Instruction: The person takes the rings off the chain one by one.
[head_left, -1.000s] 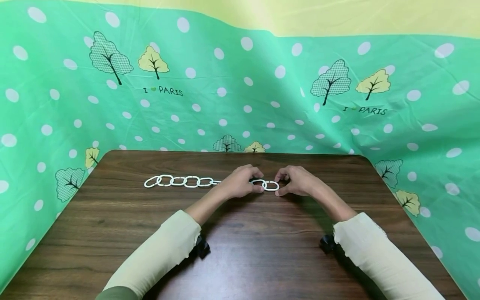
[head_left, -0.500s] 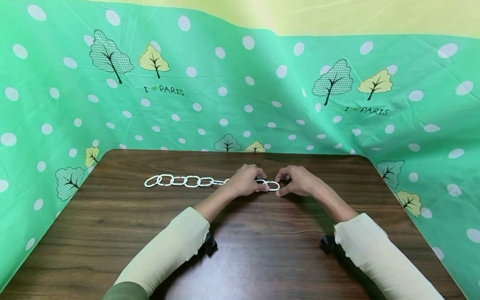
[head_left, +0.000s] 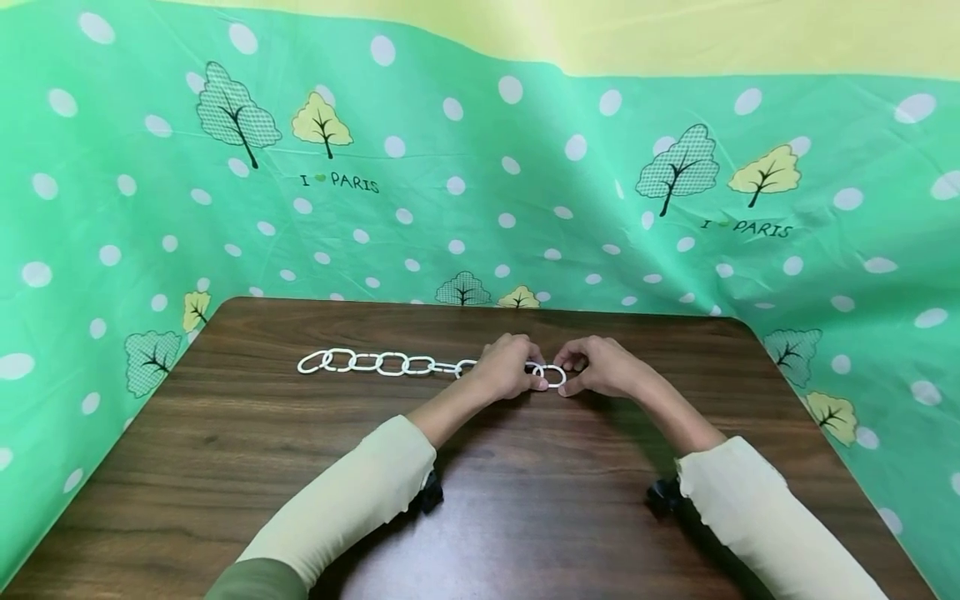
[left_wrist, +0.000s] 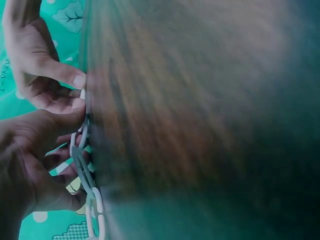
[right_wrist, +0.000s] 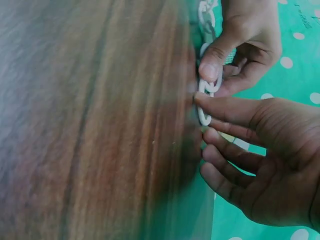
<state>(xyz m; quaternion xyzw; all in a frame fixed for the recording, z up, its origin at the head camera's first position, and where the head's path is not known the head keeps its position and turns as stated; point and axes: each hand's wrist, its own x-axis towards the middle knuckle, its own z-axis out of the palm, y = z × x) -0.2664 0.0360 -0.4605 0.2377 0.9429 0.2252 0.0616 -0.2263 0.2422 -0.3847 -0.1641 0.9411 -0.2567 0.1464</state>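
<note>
A white chain (head_left: 391, 364) of oval links runs left to right across the far part of the table. My left hand (head_left: 508, 367) pinches it one link in from its right end, thumb on the near side. The right hand (head_left: 606, 367) holds the end link (head_left: 555, 377) between thumb and index finger; its other fingers are apart from the chain in the right wrist view. Small gaps show in the sides of some links, as on the link (left_wrist: 98, 202) below my left hand in the left wrist view. The left hand covers part of the chain in the head view.
The dark brown wooden table (head_left: 480, 467) has rounded far corners. Behind it and along both sides hangs a green cloth (head_left: 420, 208) with white dots and printed trees. A black wrist device shows under each cream sleeve (head_left: 360, 492).
My left hand has slid a little to the right along the chain, nearer the end link and the right hand. The right hand stays at the end link. The head view has shifted slightly.
</note>
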